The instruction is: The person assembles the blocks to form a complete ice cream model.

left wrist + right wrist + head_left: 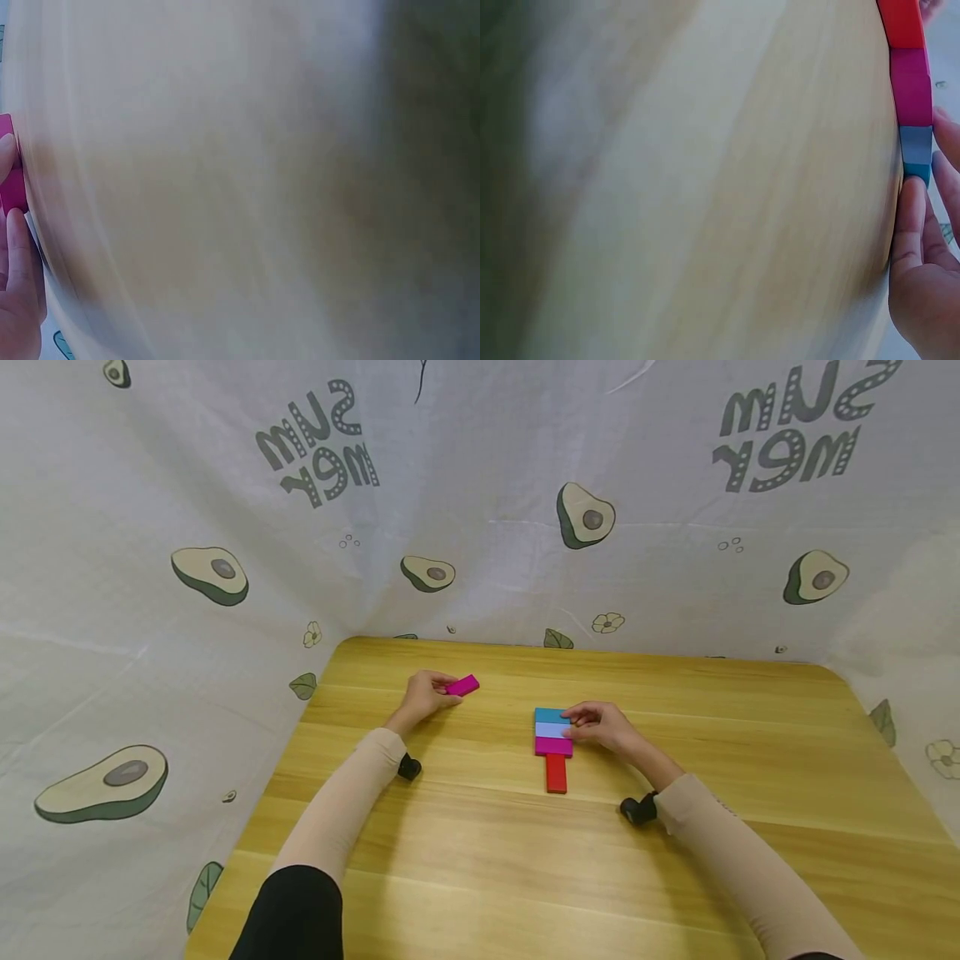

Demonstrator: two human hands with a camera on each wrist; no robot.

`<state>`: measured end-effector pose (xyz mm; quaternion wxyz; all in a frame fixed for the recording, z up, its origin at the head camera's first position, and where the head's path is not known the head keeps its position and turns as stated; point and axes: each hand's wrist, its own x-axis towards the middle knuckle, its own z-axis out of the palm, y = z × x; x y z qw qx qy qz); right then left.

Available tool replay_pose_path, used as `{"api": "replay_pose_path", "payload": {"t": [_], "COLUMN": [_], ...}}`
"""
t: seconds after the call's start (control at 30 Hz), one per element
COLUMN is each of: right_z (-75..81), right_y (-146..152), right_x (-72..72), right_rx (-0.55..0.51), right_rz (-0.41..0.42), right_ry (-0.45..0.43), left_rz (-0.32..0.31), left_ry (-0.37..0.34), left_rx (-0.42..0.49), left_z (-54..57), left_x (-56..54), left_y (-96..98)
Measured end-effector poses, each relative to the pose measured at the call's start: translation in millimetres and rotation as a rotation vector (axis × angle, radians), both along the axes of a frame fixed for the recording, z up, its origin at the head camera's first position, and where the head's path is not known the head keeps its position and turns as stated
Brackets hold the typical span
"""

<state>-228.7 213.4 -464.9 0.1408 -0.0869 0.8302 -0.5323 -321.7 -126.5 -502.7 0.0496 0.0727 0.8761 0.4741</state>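
Observation:
On the left of the table, my left hand (424,693) pinches a flat magenta block (463,685) between thumb and fingers. Part of that block (13,193) shows at the left wrist view's edge. Near the table's middle lie a teal block (551,715), a pale blue block (549,730) and a second magenta block (553,747), stacked side by side in rows. A red block (556,773) extends below them like a stick. With its fingertips, my right hand (606,725) touches the right ends of the teal and pale blue blocks.
A wood-grain table (480,852) lies under both arms. Behind it and along the left hangs a white sheet (480,460) printed with avocados and lettering. Small black cameras are worn on the left wrist (408,767) and right wrist (638,810).

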Motion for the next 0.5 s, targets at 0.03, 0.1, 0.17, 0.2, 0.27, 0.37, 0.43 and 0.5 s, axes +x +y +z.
{"api": "replay_pose_path", "payload": {"t": [0.03, 0.1, 0.17, 0.2, 0.27, 0.37, 0.43, 0.5], "right_z": [-0.1, -0.2, -0.3, -0.3, -0.1, 0.5, 0.9, 1.2], "right_y": [0, 0, 0, 0, 0, 0, 0, -1], "right_x": [0.1, 0.3, 0.5, 0.5, 0.7, 0.9, 0.9, 0.8], "right_rx": [0.001, -0.001, -0.002, -0.002, -0.004, 0.000, 0.003, 0.006], "right_rz": [-0.001, -0.003, -0.005, -0.005, -0.006, -0.004, -0.003, -0.002], "right_ry": [0.001, 0.003, 0.004, 0.004, 0.001, -0.002, -0.003, -0.003], "left_rz": [-0.003, -0.012, -0.019, -0.022, -0.026, -0.035, -0.042, -0.052], "left_ry": [-0.002, -0.005, -0.013, -0.017, -0.025, -0.029, -0.026, -0.020], "left_rx": [0.003, 0.007, 0.013, 0.016, 0.017, 0.018, 0.014, 0.016], "left_z": [-0.1, -0.3, 0.3, 0.6, 1.1, 1.7, 1.5, 0.8], "left_x": [-0.1, -0.4, -0.1, 0.1, 0.7, 1.6, 1.8, 1.7], "left_y": [1.1, 3.4, 5.9, 7.3, 10.2, 14.7, 17.7, 20.5]}}
